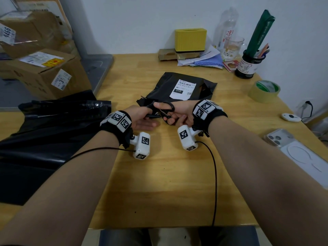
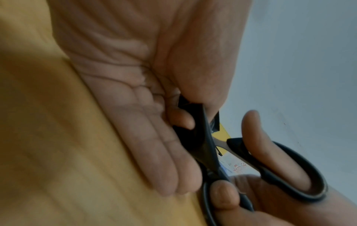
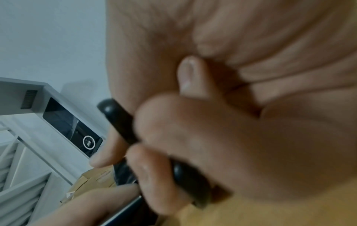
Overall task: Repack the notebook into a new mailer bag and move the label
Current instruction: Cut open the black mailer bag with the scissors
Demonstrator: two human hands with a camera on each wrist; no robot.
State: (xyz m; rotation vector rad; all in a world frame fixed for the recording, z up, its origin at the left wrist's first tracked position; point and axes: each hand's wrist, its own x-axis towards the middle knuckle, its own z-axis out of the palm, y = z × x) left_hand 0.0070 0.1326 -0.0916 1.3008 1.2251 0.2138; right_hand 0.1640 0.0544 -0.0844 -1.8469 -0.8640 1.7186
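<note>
Near the table's (image 1: 159, 183) middle, your right hand (image 1: 179, 113) holds black scissors (image 1: 164, 110), the thumb through the upper loop and the fingers curled round the lower one. Your left hand (image 1: 140, 118) meets it from the left: thumb and forefinger pinch the near-left corner of the black mailer bag (image 1: 170, 86), while the other fingers lie straight along the tabletop. The scissor blades sit at that pinched corner; the left wrist view shows them slightly parted around the black film. Just beyond your hands the mailer bag lies flat in the middle of the table, with the white shipping label (image 1: 182, 89) stuck on its top face. Black plastic bags (image 1: 53, 125) drape over the left edge. A tape roll (image 1: 264, 91) sits near the right edge, a yellow box (image 1: 190, 39) at the far edge.
</note>
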